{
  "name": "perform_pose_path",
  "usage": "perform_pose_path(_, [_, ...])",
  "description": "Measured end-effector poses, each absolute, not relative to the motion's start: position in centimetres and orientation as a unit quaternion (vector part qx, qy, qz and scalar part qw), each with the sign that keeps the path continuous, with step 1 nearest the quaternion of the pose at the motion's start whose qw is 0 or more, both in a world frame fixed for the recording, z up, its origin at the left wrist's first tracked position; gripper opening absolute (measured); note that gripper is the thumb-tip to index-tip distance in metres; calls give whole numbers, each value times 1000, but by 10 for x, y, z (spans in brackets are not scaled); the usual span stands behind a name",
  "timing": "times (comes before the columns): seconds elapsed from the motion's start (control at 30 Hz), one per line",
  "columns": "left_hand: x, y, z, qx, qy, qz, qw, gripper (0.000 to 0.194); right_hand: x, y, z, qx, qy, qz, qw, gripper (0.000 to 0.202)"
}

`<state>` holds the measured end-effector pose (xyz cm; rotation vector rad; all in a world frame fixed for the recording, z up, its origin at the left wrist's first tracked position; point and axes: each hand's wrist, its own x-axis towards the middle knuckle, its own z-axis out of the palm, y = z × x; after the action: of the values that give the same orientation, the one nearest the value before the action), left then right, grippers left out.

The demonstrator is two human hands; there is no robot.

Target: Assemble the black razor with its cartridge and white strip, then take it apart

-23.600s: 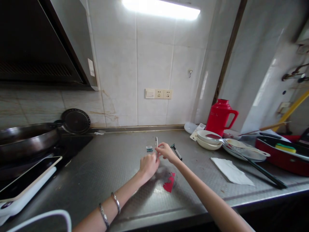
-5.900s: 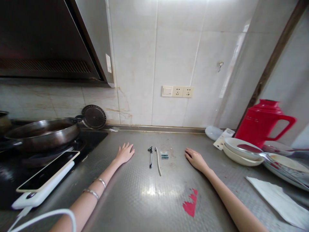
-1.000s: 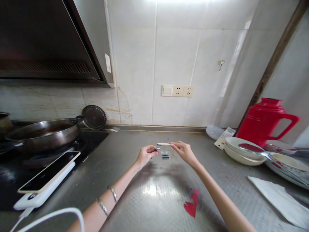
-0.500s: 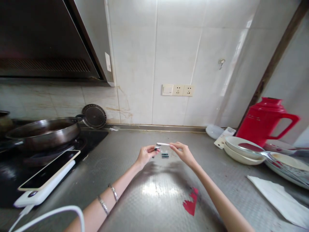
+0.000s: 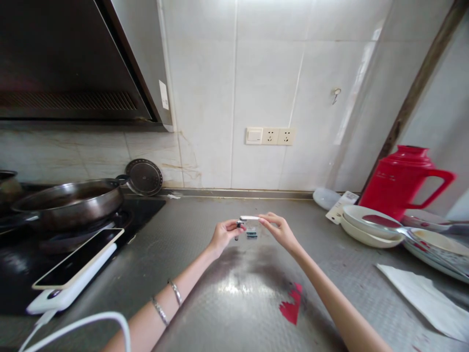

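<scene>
Over the middle of the counter, my left hand (image 5: 222, 237) pinches a small black-and-silver piece (image 5: 239, 225), its kind too small to make out. My right hand (image 5: 280, 231) holds one end of a slim white stick-like object (image 5: 249, 217) between thumb and fingers. The stick lies nearly level, its far end just above the small piece; whether they touch I cannot tell. Below and between my hands is a small clear item with dark bluish strips (image 5: 251, 234). Two silver bangles (image 5: 160, 311) circle my left forearm.
On the left, a phone (image 5: 80, 259) rests on a white power bank (image 5: 44, 305) with a cable, near a steel pan (image 5: 73, 203) on the stove. A torn red scrap (image 5: 293, 305) lies in front. Bowls (image 5: 370, 234), a red thermos (image 5: 399, 181) and white paper (image 5: 421, 298) stand or lie right.
Both hands stay close together and have shifted very slightly. The small black-and-silver piece now shows more of its dark part below my left fingertips. The view has moved a little.
</scene>
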<state>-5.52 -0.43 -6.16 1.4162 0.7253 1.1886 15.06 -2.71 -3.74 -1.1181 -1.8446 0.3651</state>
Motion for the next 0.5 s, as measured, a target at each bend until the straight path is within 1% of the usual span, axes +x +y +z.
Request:
perform_pose_path(0.23, [-54,-8,-58,616,299,489,540,20,152,-26,-40,-479,-737,126,460,43])
perform_pose_path(0.37, [-54,-8,-58,612,297,498,537,21,152,-27,-38,-446,-754,141,462,40])
perform_pose_path(0.5, [-54,-7,-57,615,295,503,530,20,156,-26,-41,-468,-736,154,464,41])
